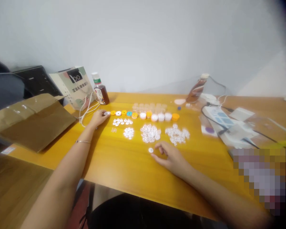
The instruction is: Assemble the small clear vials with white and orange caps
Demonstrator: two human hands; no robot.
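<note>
My left hand [98, 118] reaches far across the yellow wooden table [124, 165], its fingers closed on a small white ring-shaped piece [107, 113] at the left end of a row of coloured caps [143, 114]. My right hand [169, 156] rests nearer to me, fingers curled, its fingertips touching a single small white disc [151, 150]. Between the hands lie piles of small white plastic parts [150, 133], with another pile [177, 134] to the right.
At the back left stand a paper bag [73, 85] and a brown bottle [100, 90], beside a folded cardboard sheet [30, 121]. At the back right a second bottle [197, 89] leans over, near a power strip [219, 118] with cables and clear plastic packets.
</note>
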